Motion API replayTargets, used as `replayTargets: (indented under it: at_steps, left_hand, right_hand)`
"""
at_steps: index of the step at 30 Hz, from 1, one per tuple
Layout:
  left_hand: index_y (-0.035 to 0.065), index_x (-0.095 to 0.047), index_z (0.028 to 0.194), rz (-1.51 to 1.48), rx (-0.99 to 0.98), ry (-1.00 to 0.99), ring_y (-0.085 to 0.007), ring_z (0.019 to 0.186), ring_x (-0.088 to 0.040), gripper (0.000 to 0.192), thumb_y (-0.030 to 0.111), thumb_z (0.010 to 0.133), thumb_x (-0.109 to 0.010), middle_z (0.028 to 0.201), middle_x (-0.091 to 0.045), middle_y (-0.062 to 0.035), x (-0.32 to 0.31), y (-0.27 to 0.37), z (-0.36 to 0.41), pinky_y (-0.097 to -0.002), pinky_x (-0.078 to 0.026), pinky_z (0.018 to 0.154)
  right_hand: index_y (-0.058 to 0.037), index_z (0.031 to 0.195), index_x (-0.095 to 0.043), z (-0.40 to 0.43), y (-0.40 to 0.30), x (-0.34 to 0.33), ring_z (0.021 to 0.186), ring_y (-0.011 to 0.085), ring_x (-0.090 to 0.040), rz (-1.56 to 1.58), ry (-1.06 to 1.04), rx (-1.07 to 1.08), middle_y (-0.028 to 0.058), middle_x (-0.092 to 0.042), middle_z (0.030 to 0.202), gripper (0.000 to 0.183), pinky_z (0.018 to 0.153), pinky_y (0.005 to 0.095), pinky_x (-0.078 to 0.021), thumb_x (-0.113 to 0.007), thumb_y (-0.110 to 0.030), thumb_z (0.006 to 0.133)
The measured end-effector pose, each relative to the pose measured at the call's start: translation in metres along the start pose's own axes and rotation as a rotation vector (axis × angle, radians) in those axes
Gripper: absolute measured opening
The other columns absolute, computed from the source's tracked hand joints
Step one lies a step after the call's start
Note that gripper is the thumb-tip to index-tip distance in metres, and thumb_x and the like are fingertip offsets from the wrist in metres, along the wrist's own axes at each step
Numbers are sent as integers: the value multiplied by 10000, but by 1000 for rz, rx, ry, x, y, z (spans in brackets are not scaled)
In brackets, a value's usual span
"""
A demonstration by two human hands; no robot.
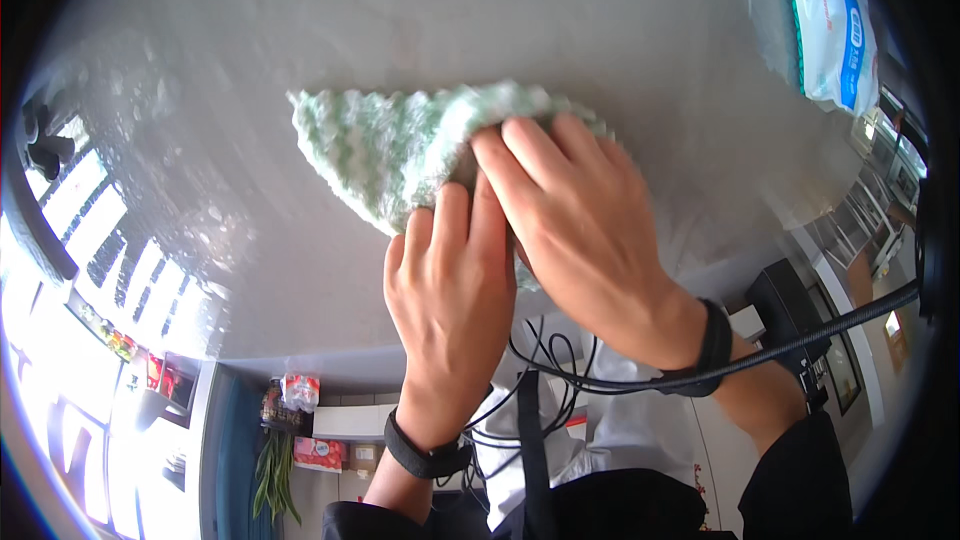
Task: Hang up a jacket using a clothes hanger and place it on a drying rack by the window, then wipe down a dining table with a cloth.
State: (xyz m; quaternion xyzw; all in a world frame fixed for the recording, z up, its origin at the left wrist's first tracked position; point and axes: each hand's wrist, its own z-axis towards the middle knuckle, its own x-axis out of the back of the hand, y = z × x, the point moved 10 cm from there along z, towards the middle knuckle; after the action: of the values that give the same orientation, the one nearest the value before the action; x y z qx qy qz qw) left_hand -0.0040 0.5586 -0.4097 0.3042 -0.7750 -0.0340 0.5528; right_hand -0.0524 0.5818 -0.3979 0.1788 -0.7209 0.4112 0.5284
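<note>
A fluffy, striped green and white cleaning cloth (360,154) lies partly bunched up on a grey, shiny tabletop (300,300). My right hand (585,217) grips its right part, the fingers bent into the folds and slightly blurred. Beside it, my left hand (454,277) holds the cloth's near edge, with the index finger reaching close under the right hand. Both thumbs are mostly hidden. A small bit of the cloth shows below, between the two wrists. Each wrist wears a black band.
At the far right lies a white and blue plastic package (832,37) bearing writing. Wet-looking smears and bright window reflections cover the table's left side. Black cables (555,360) hang before my body, and a thicker cable (810,337) crosses my right forearm.
</note>
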Motion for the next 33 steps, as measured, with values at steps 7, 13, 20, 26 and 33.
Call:
replayTargets:
  at_steps: [7, 13, 20, 26, 33]
  left_hand:
    - [54, -502, 933, 47, 23, -76, -140, 522, -477, 297, 42, 636, -501, 607, -411, -23, 8, -3, 18, -251, -381, 465]
    - [65, -489, 795, -25, 10, -35, -152, 473, -496, 157, 38, 641, -503, 587, -431, -31, 0, 3, 3, -258, -397, 395]
    - [76, -466, 746, 3, -111, 100, -178, 505, -513, 98, 51, 658, -503, 598, -454, -53, 22, 5, 37, -271, -411, 438]
    - [38, -485, 691, -221, -59, -177, -230, 515, -516, 79, 29, 623, -524, 608, -477, -81, -33, 27, -19, -320, -411, 444]
    - [58, -483, 702, -45, -91, 207, -204, 421, -507, 25, 44, 697, -464, 489, -468, -69, 37, 5, 62, -277, -380, 352]
  right_hand:
    - [-24, 799, -531, 13, -1, 5, 664, 155, -465, -40, -6, 27, 31, -468, 724, 205, 540, 253, -393, -548, -79, 602]
    - [-26, 892, -509, 1, 0, -5, 706, 204, -495, 2, -132, -22, 60, -467, 779, 254, 586, 283, -430, -514, -68, 642]
    - [-24, 821, -501, 28, 5, 16, 662, 186, -496, -183, -62, -34, 69, -464, 767, 225, 524, 275, -431, -551, -71, 606]
    - [-20, 783, -504, -33, 12, -1, 637, 143, -482, -66, -275, -81, 50, -436, 735, 222, 474, 227, -426, -563, -77, 577]
    - [-20, 871, -462, 62, 17, 21, 673, 259, -525, -99, 36, 72, 116, -467, 786, 216, 566, 319, -442, -504, -45, 661]
